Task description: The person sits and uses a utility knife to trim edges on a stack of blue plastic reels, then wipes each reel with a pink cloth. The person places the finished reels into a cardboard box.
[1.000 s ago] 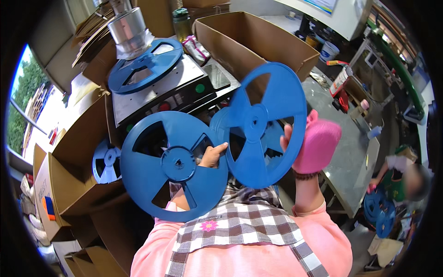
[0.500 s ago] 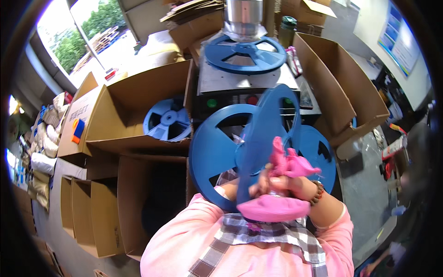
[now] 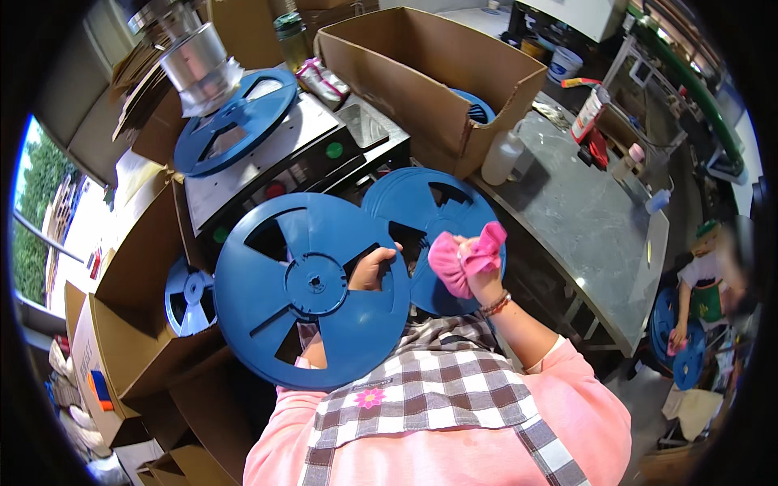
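A large blue plastic reel (image 3: pixel 251 320) with open windows and a round hub faces me in front of my chest. From behind it, my left hand (image 3: pixel 369 270) grips the reel, its thumb showing through one window; the other fingers are mostly hidden. My right hand (image 3: pixel 485 283) is closed on a bunched pink cloth (image 3: pixel 452 263), to the right of the reel and apart from it. Behind the cloth is a stack of similar blue reels (image 3: pixel 405 194), partly covered by the held reel and the cloth.
Another blue reel (image 3: pixel 235 130) sits under a metal cylinder (image 3: pixel 198 65) on a press with coloured buttons. Open cardboard boxes (image 3: pixel 405 61) (image 3: pixel 134 332) flank it, both with reels inside. A plastic bottle (image 3: pixel 502 155) stands on the grey table (image 3: pixel 583 219). Far right, a co-worker (image 3: pixel 701 279) handles reels.
The held reel has turned from nearly edge-on to face me and moved left. The pink cloth and my right hand have come away from it. My view has swung right.
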### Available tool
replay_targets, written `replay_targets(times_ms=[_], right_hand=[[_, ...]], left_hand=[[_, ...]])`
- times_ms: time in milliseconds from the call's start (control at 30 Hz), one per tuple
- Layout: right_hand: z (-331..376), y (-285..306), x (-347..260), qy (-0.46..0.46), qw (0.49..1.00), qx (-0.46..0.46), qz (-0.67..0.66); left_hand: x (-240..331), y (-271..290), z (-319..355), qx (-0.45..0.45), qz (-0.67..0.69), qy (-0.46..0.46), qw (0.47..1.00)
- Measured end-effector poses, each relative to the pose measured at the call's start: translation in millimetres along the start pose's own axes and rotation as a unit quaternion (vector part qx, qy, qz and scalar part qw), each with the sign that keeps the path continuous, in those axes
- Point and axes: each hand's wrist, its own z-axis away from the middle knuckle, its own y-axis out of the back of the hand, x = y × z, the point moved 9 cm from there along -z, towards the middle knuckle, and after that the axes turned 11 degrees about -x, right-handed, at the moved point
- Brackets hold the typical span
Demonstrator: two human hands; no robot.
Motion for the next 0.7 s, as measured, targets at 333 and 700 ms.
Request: replay_targets(times_ms=[333,700], right_hand=[[-19.7,-28.5,-16.2,0.221,0.959,-0.070,0.166],[-103.7,52.3,104.2,-0.174,0.965,0.108,0.161]], left_hand=[[-5.9,16.8,-21.0,-0.054,0.081,-0.080,0.992],[-2.1,11.9,-26.3,-0.049,0.041,-0.098,0.993]])
